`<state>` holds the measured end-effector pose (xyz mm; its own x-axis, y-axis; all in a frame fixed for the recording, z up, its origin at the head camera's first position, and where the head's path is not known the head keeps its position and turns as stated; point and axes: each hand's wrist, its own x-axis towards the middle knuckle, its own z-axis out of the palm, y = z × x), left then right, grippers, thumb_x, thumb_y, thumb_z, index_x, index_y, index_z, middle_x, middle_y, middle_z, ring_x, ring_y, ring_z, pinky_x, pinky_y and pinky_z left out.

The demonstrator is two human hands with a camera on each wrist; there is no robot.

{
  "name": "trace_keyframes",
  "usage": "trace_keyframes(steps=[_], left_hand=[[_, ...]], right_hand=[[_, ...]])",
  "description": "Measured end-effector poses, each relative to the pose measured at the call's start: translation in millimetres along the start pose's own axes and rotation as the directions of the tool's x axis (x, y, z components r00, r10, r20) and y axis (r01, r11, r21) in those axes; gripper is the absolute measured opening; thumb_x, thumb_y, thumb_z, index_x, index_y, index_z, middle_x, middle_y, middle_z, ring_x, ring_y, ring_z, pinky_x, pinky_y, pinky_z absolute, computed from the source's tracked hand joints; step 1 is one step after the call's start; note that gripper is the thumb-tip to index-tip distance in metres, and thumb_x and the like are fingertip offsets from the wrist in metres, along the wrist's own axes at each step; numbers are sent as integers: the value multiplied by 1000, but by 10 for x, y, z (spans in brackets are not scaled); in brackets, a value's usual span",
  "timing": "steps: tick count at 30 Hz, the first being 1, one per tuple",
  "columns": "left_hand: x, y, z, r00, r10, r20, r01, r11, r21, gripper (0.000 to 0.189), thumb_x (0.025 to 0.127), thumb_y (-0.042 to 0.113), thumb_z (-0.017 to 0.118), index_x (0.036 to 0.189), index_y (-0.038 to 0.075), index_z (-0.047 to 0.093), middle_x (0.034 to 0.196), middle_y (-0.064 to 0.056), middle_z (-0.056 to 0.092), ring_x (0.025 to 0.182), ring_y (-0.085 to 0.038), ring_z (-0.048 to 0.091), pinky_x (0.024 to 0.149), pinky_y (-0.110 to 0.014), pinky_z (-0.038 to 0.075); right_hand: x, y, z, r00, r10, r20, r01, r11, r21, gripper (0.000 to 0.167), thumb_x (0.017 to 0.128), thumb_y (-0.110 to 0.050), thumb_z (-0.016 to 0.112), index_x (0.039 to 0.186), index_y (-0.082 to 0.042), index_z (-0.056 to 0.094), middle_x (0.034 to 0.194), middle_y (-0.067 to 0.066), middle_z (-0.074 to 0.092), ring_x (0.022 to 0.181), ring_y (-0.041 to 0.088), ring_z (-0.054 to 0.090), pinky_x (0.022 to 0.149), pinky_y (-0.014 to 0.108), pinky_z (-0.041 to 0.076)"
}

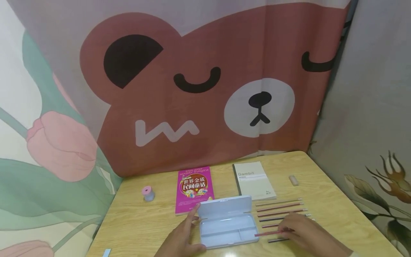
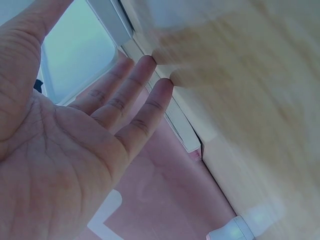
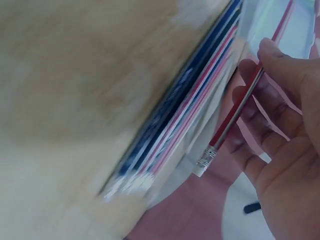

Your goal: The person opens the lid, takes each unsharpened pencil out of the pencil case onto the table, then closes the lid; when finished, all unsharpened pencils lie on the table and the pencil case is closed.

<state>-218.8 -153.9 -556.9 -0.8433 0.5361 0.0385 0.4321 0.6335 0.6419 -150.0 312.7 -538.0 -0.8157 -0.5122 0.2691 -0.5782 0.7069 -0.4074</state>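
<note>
A white pencil case (image 1: 221, 240) lies with its hinged lid (image 1: 226, 207) raised, its divided compartments showing. At its left side is my left hand (image 1: 182, 235), the index fingertip at the lid's edge and the thumb by the lower corner. In the left wrist view its fingers (image 2: 140, 120) are extended. My right hand (image 1: 300, 230) pinches a red pencil (image 3: 230, 120) with a white eraser end between thumb and fingers. The pencil's other end overlaps the case's right edge in the head view. Several more pencils (image 1: 279, 210) lie in a row right of the case, partly behind that hand.
Behind the case lie a magenta book (image 1: 194, 191) and a pale notebook (image 1: 255, 182). A small eraser (image 1: 293, 180) is at the back right. A pink-and-blue cylinder (image 1: 148, 193) stands at the left, and a light blue strip (image 1: 107, 252) lies at the front left. A bear-print curtain (image 1: 205, 117) hangs behind the table.
</note>
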Motion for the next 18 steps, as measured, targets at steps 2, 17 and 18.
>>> trace_keyframes(steps=[2,17,18], left_hand=[[7,-2,7,1000,-5,1,5,1000,-1,139,82,51,97,177,43,-4,152,-3,65,136,-32,68,111,-62,58],[-8,35,-3,999,-51,-8,51,998,20,135,83,52,96,176,47,-1,152,0,66,137,-29,68,112,-60,58],[-9,38,1,999,-50,-10,51,999,21,135,83,52,96,176,47,-1,152,1,66,137,-28,68,112,-60,58]], right_hand=[[-106,67,-17,999,-30,-27,30,999,-16,13,99,-24,83,106,-33,78,101,-23,68,90,-7,56,70,24,55],[-374,342,-1,978,-205,-44,203,978,-37,26,85,-9,93,101,-28,84,95,-16,69,86,-4,53,63,17,44],[-379,349,6,977,-208,-38,206,978,-42,25,85,-10,93,101,-28,84,95,-16,69,86,-4,53,63,18,44]])
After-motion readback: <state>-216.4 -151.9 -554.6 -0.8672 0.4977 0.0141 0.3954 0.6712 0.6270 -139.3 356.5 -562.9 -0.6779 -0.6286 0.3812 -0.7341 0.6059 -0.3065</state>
